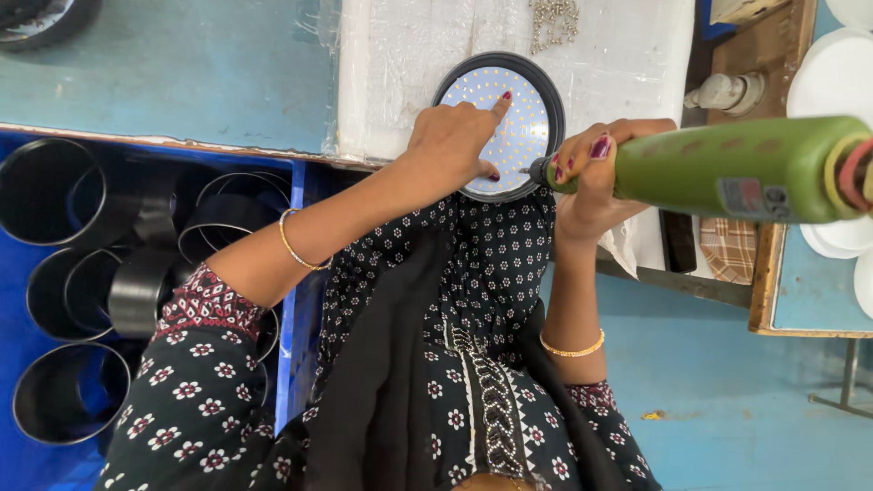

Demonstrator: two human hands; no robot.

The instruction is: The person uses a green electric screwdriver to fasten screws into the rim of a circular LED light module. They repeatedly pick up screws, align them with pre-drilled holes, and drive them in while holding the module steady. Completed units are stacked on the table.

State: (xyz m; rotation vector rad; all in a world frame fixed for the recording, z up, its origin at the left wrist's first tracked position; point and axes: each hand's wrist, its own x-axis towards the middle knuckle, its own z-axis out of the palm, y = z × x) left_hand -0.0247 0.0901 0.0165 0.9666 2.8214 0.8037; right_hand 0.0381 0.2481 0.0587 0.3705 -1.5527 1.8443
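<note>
A round dark-rimmed lamp plate (518, 82) with a white face dotted with small yellow chips lies on a white wrapped block (409, 64). My left hand (455, 141) rests on the plate, forefinger stretched out and pressing its face. My right hand (596, 173) grips a green powered screwdriver (727, 168), whose tip touches the plate's near edge beside my left thumb.
A blue crate (293, 273) at my left holds several black cylindrical housings (50, 191). A pile of small metal screws (553, 20) lies on the block beyond the plate. White round discs (832, 77) are stacked at the right on a wooden-edged bench, near a small white bottle (727, 91).
</note>
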